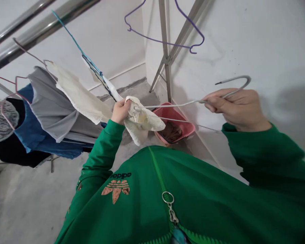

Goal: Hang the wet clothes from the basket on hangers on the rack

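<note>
My left hand (pixel 120 111) is closed on a cream-white cloth (pixel 142 120) bunched at one end of a grey wire hanger (pixel 178 103). My right hand (pixel 235 107) grips the same hanger just below its hook, which curves up to the right. The hanger runs roughly level between both hands, in front of my green jacket. The cloth hangs down a little from the left hand.
Steel rails (pixel 40 28) at upper left carry hung clothes: a cream cloth (pixel 76 91), a grey garment (pixel 53 112), a blue one (pixel 38 135). A purple hanger (pixel 165 41) hangs on a rack's legs (pixel 166 61). A pink basin (pixel 176 127) sits on the floor by the white wall.
</note>
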Demonstrator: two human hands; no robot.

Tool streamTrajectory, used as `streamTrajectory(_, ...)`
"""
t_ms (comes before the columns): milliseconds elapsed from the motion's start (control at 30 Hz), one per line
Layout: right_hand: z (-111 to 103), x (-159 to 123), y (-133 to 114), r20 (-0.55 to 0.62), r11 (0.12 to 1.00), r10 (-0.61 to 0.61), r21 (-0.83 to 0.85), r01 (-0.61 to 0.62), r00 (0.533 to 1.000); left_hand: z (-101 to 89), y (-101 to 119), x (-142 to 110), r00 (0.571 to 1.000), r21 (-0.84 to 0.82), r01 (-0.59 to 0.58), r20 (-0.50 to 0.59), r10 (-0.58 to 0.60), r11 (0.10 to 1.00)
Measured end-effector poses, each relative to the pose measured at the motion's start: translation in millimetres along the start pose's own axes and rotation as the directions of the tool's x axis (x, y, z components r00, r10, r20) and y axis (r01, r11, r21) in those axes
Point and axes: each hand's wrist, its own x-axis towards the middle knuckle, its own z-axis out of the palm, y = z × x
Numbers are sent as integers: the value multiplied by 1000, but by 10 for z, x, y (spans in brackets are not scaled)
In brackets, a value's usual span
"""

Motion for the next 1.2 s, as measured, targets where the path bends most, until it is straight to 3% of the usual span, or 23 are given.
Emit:
streamTrajectory(100,-32,-113,-84,76,967,-12,-252,30,997,13,-40,70,988,210,-142,-24,150,967)
streamTrajectory(233,258,-137,-33,163,952,-18,-299,67,986,99,-19,29,942,531,-317,82,325,786)
streamTrajectory(367,666,-41,74,233,955,2,-288,67,972,309,107,-150,906,747,-416,292,307,518)
streamTrajectory(467,875,74,114,228,944,51,-327,27,972,428,200,-241,850,792,-522,450,275,318)
streamTrajectory(533,915,160,136,209,946,66,-325,6,976,431,239,-238,815,782,-572,508,279,247)
streamTrajectory(600,875,250,165,174,952,46,-305,10,984,379,254,-202,800,764,-596,537,267,248)
streamTrajectory(733,692,427,195,147,952,-15,-301,59,989,258,243,-146,797,724,-603,562,220,335)
streamTrajectory(833,630,471,144,-27,904,-111,-417,90,994,251,240,-157,824,742,-566,504,258,359)
streamTrajectory(900,682,401,102,-233,855,-295,-498,147,927,271,248,-166,853,773,-517,435,288,367)
streamTrajectory(933,742,336,99,-251,828,-400,-511,230,881,281,255,-169,865,787,-494,402,300,371)
streamTrajectory(967,825,259,119,-179,797,-483,-495,345,857,287,262,-170,874,797,-474,374,310,375)
streamTrajectory(1000,928,179,166,-33,770,-524,-446,456,851,289,270,-171,879,802,-461,355,318,378)
streamTrajectory(1067,1168,39,349,364,775,-442,-304,554,819,278,286,-180,880,806,-453,336,334,382)
streamTrajectory(1133,1394,-37,623,553,839,-215,-317,442,805,251,309,-203,875,802,-458,330,354,383)
streamTrajectory(1200,1533,-54,920,599,863,-41,-383,331,800,209,339,-240,868,799,-462,319,380,385)
